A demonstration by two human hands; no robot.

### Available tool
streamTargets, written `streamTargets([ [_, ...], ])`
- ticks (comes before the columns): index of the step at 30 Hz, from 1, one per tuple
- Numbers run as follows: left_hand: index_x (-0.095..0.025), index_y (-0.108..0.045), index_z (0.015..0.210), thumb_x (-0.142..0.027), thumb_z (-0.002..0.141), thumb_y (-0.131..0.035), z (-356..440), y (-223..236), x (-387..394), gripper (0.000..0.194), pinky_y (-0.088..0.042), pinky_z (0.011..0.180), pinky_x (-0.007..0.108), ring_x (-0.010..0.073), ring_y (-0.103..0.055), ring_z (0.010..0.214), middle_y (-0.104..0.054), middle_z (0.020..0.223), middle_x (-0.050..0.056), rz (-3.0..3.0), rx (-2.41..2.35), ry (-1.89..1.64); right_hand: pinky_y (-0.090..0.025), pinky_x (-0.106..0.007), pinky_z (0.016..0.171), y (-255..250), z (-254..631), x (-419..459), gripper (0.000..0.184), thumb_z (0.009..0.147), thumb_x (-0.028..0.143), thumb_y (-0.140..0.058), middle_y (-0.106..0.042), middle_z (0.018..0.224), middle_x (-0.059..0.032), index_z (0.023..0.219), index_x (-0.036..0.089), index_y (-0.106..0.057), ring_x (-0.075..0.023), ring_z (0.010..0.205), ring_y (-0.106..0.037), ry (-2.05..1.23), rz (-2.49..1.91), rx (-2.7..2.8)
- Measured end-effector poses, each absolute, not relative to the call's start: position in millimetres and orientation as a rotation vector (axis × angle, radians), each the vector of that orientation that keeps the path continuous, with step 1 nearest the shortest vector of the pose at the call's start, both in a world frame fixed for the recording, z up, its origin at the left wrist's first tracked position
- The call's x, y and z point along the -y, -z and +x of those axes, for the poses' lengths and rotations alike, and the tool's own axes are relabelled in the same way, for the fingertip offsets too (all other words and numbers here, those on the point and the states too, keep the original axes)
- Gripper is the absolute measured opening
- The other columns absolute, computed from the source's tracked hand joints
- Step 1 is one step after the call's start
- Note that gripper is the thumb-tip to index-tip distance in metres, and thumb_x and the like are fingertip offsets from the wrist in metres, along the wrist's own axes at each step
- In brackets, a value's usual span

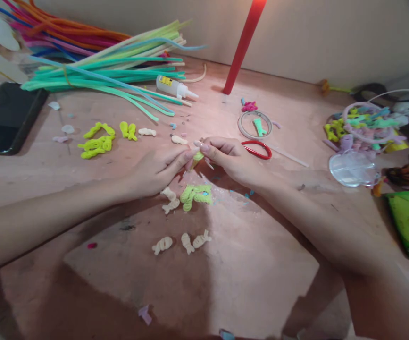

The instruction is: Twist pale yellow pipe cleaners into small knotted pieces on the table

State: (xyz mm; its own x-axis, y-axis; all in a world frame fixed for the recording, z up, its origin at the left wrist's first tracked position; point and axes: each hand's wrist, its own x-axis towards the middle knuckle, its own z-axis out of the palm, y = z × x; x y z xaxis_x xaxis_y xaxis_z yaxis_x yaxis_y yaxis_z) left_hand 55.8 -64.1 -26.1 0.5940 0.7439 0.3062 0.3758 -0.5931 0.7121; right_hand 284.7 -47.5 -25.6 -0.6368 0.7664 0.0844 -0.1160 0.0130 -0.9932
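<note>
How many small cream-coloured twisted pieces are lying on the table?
7. Three in a row nearest the camera; two just under the left hand, at and; two farther back. The hands may hide more.

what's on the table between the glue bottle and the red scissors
In the head view, between the glue bottle and red scissors lies a ring with a small green piece inside, plus a pink scrap.
</note>
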Motion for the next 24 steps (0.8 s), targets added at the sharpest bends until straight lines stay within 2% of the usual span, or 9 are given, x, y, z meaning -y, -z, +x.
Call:
streamTargets([
  [6,-0.022,-0.055,0.079,-0.071,0.120,-0.037,54.0,26.2,59.5,0.066,-0.044,0.064,0.032,0.0161,-0.055,0.062,-0.059,0.069,-0.001,2.150,-0.903,-0.880,-0.033,-0.025,0.053,26.6,283.6,51.8,0.058,0.100,0.072,-0.078,-0.050,0.069,0.0052,0.080,0.019,-0.063,-0.0084,0.059,-0.041,-1.811,-0.680,1.590],
  [8,-0.023,-0.057,0.082,-0.075,0.118,-0.037,54.5,26.8,60.1,0.066,-0.046,0.065,0.032,0.0171,-0.057,0.065,-0.061,0.071,0.000,2.092,-0.907,-0.848,-0.036,-0.025,0.056,25.3,281.3,53.5,0.059,0.099,0.073,-0.078,-0.048,0.068,0.0061,0.080,0.020,-0.062,-0.0086,0.060,-0.041,-1.827,-0.645,1.548],
  [11,-0.023,-0.057,0.089,-0.077,0.117,-0.037,56.9,29.7,66.6,0.064,-0.048,0.065,0.032,0.0175,-0.057,0.068,-0.059,0.075,0.000,1.978,-0.949,-0.801,-0.045,-0.024,0.064,24.3,275.2,56.6,0.059,0.098,0.075,-0.078,-0.047,0.068,0.0064,0.079,0.021,-0.062,-0.0092,0.063,-0.050,-1.820,-0.582,1.503],
  [14,-0.023,-0.055,0.093,-0.071,0.119,-0.036,61.1,32.1,76.3,0.058,-0.050,0.068,0.032,0.0177,-0.059,0.072,-0.062,0.084,0.001,1.920,-0.993,-0.780,-0.051,-0.025,0.072,25.1,268.6,59.6,0.059,0.100,0.074,-0.076,-0.048,0.069,0.0060,0.078,0.021,-0.061,-0.0101,0.066,-0.054,-1.715,-0.626,1.487],
  [18,-0.022,-0.058,0.097,-0.053,0.121,-0.034,63.8,30.9,83.5,0.046,-0.052,0.075,0.033,0.0198,-0.063,0.080,-0.066,0.088,0.003,2.001,-1.046,-0.722,-0.049,-0.027,0.072,28.5,263.3,60.9,0.060,0.104,0.075,-0.069,-0.049,0.072,0.0046,0.077,0.023,-0.056,-0.0119,0.071,-0.052,-1.449,-0.781,1.555],
  [21,-0.023,-0.057,0.090,-0.039,0.119,-0.037,59.9,33.5,83.5,0.039,-0.046,0.061,0.033,0.0184,-0.057,0.062,-0.060,0.073,0.001,2.231,-1.101,-0.654,-0.043,-0.029,0.068,29.8,261.7,62.6,0.060,0.110,0.072,-0.061,-0.049,0.071,0.0039,0.076,0.023,-0.052,-0.0125,0.068,-0.047,-1.219,-0.850,1.641],
  [24,-0.024,-0.055,0.084,-0.033,0.116,-0.045,55.4,41.4,82.5,0.034,-0.037,0.050,0.035,0.0175,-0.050,0.048,-0.055,0.064,0.000,2.458,-1.042,-0.707,-0.039,-0.032,0.068,27.9,261.2,65.9,0.056,0.115,0.064,-0.056,-0.048,0.069,0.0033,0.075,0.025,-0.049,-0.0141,0.066,-0.044,-1.004,-0.906,1.765],
])
